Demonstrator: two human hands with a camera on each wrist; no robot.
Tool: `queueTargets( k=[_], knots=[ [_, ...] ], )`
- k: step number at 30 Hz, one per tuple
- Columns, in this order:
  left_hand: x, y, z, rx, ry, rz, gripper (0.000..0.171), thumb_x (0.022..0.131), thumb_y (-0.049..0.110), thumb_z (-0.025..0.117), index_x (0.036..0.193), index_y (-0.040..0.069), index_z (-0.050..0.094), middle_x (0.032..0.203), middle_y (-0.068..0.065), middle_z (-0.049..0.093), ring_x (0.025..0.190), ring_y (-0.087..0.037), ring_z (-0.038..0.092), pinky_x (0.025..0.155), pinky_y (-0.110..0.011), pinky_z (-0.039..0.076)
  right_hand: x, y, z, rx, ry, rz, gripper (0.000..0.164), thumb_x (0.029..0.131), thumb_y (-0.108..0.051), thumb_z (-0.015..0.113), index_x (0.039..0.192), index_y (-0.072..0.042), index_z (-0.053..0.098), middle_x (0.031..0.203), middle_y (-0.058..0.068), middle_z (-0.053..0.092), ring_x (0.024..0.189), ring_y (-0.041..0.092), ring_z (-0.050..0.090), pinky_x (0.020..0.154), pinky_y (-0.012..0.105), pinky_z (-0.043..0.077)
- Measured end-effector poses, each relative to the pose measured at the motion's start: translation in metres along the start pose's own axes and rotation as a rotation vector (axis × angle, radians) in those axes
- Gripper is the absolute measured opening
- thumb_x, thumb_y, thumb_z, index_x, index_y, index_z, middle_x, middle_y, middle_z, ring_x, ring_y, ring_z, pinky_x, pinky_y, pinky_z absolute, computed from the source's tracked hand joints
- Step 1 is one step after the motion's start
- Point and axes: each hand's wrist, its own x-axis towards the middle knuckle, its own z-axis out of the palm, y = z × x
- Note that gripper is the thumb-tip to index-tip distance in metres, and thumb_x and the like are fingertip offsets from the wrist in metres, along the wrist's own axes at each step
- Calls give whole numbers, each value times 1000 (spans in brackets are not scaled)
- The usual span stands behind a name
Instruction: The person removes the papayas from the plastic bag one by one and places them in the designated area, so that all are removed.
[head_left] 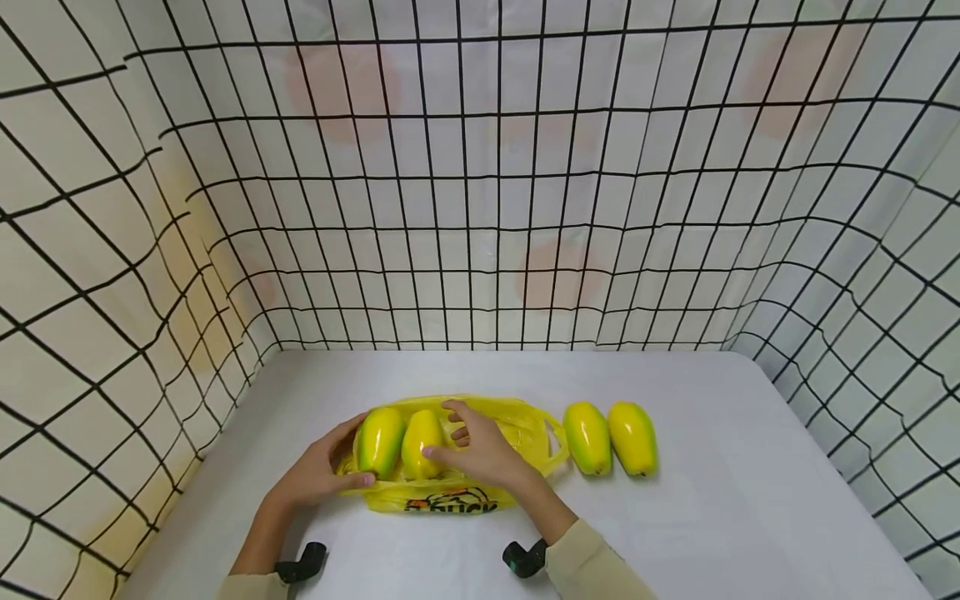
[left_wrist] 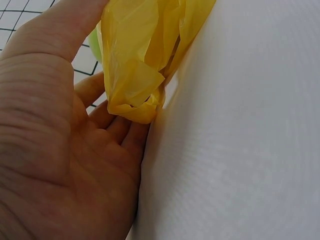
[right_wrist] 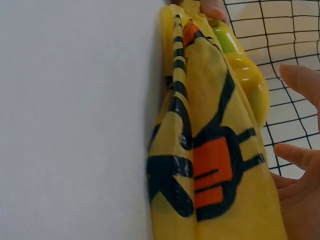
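Note:
A yellow plastic bag (head_left: 517, 421) with dark printing lies on the table, its mouth facing up. Two glossy yellow-green papayas sit in its left part: a left papaya (head_left: 381, 442) and a right papaya (head_left: 423, 444). My left hand (head_left: 324, 468) grips the bag's left end, thumb at the front and fingers behind; the left wrist view shows the crumpled bag end (left_wrist: 135, 65) between them. Over the bag's middle, my right hand (head_left: 480, 450) has its fingers spread, thumb beside the right papaya; contact cannot be told. The right wrist view shows the bag's printed front (right_wrist: 215, 150).
Two more papayas, one (head_left: 588, 438) by the bag's handle and another (head_left: 633, 439) beside it, lie on the white table (head_left: 720, 500) to the right. Walls with a black grid (head_left: 480, 225) stand around the back and sides.

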Motion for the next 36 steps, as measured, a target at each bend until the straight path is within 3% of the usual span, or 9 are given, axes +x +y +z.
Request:
queueTargets(
  k=[6,13,23,36],
  knots=[
    [0,0,0,10,-4,-16,108,74,55,85,161,18,34,164,-12,40,150,-39,41,121,-66,31,5,1,11,-29,-6,18,88,88,-61,73,159,-25,36,143,9,58,116,22,64,95,42,59],
    [0,1,1,24,-7,11,105,77,53,83,162,18,33,164,-13,39,149,-41,41,120,-66,33,8,1,17,-40,8,33,89,87,-62,73,158,-23,36,132,9,64,111,19,64,91,40,60],
    [-1,0,0,21,-5,22,103,78,53,83,161,19,34,164,-13,41,147,-41,44,118,-64,36,6,-2,20,-37,-53,21,90,87,-60,73,160,-25,33,140,6,62,116,15,64,98,39,58],
    [0,-1,0,17,-8,18,103,77,52,84,161,19,34,164,-12,41,148,-39,44,119,-64,36,3,4,16,-12,-20,15,88,88,-58,74,159,-24,35,136,10,64,114,18,64,93,38,60]
  ],
)
